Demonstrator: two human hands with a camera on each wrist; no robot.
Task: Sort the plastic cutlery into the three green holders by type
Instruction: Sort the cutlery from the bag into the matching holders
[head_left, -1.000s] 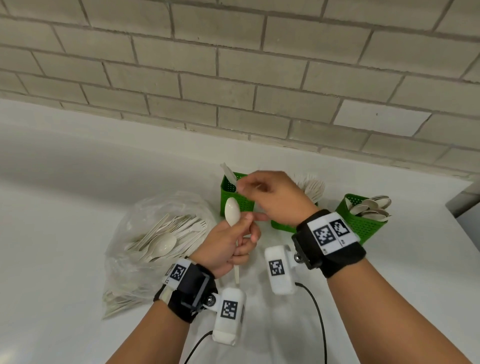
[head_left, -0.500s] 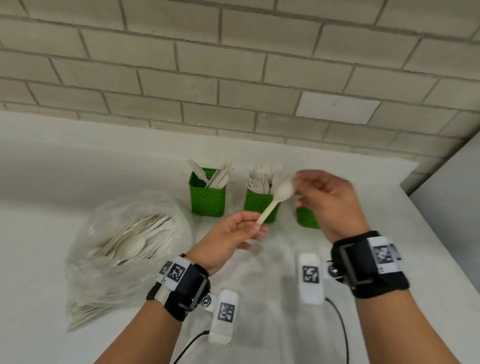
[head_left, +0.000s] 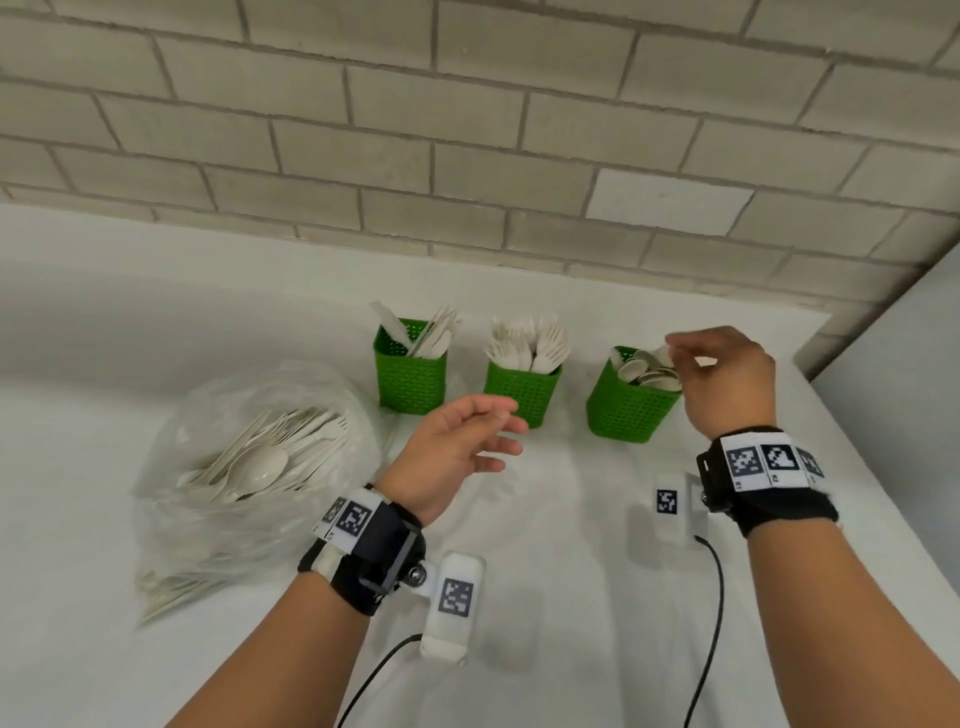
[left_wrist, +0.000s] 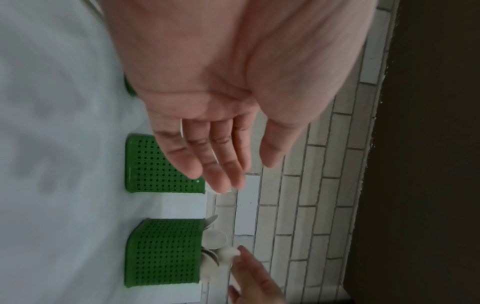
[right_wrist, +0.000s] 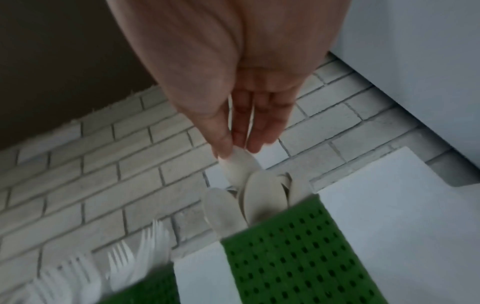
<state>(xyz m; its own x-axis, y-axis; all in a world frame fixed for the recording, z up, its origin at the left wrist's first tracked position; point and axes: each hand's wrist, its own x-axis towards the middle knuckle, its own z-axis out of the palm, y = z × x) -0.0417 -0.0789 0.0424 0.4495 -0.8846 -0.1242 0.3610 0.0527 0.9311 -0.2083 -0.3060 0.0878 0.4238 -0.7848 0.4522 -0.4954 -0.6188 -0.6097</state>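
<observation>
White spoon (right_wrist: 240, 164) bowl-up in rightmost of 3 green holders (head_left: 626, 402).

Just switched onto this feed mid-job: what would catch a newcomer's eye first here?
Three green holders stand in a row near the brick wall, holding knives, forks and spoons from left to right. The right hand pinches a spoon at the right-most holder. The left hand hovers open beside a clear bag of unsorted cutlery.

bare room: brick wall (head_left: 467, 130), white counter (head_left: 571, 649).
</observation>
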